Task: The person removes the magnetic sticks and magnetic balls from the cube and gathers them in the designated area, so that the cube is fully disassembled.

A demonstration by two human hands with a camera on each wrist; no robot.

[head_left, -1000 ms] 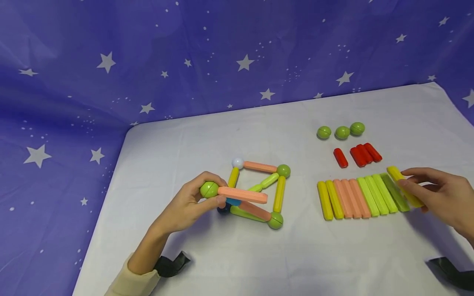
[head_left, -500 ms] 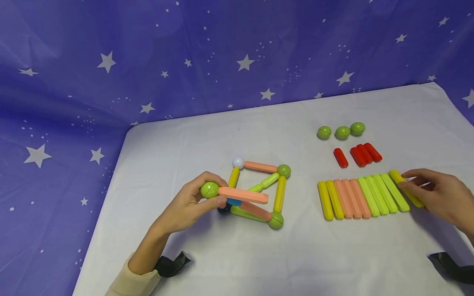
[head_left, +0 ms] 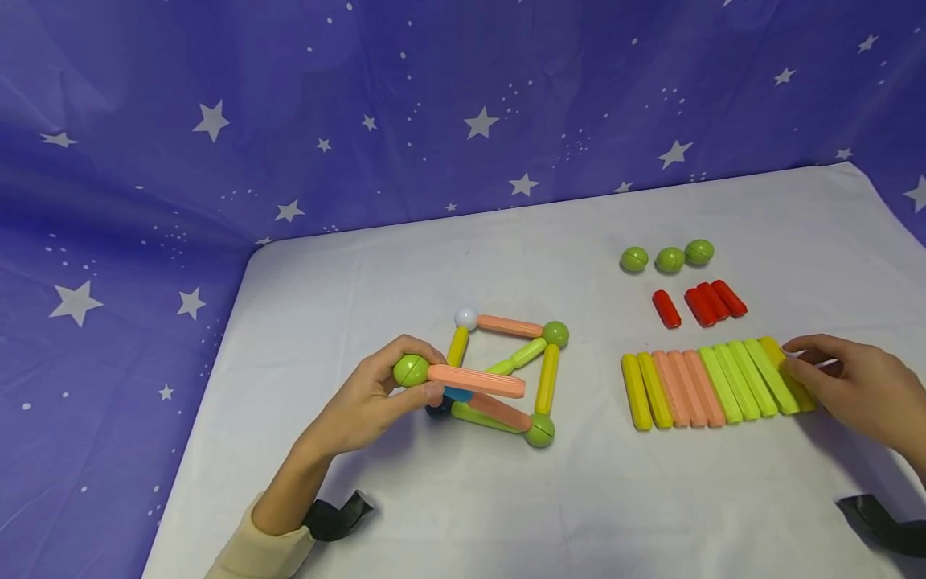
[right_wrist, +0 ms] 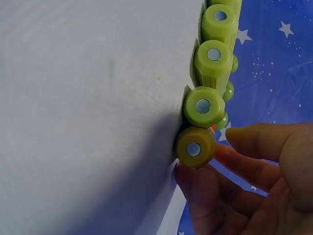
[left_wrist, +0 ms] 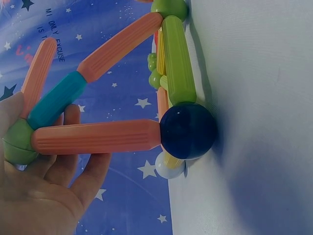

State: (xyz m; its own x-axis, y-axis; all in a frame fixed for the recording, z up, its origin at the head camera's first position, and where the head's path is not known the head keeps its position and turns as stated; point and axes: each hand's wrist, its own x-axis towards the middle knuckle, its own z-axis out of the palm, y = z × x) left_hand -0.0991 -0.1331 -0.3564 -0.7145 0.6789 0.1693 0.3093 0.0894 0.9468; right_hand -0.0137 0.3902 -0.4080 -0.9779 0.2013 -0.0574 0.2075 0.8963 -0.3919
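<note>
My left hand (head_left: 365, 406) grips a green ball (head_left: 411, 371) at the raised corner of a magnetic stick frame. A coral stick (head_left: 477, 381) juts right from that ball. In the left wrist view, a teal stick (left_wrist: 57, 99) and a coral stick (left_wrist: 98, 137) also join it, the coral one reaching down to a dark blue ball (left_wrist: 188, 131). My right hand (head_left: 864, 390) has its curled fingers on a yellow magnetic stick (right_wrist: 195, 147) at the right end of a row, against a lime stick (right_wrist: 204, 106). Light metal discs show in the stick ends.
The frame's base lies on the white cloth, with a white ball (head_left: 466, 319) and green balls at other corners. Behind the row lie short red sticks (head_left: 700, 307) and three loose green balls (head_left: 669, 260). Black straps (head_left: 338, 516) hang by both wrists.
My right hand has lowered the yellow stick and moved it left, until it lies flush beside the lime sticks. My left hand and the frame have stayed put.
</note>
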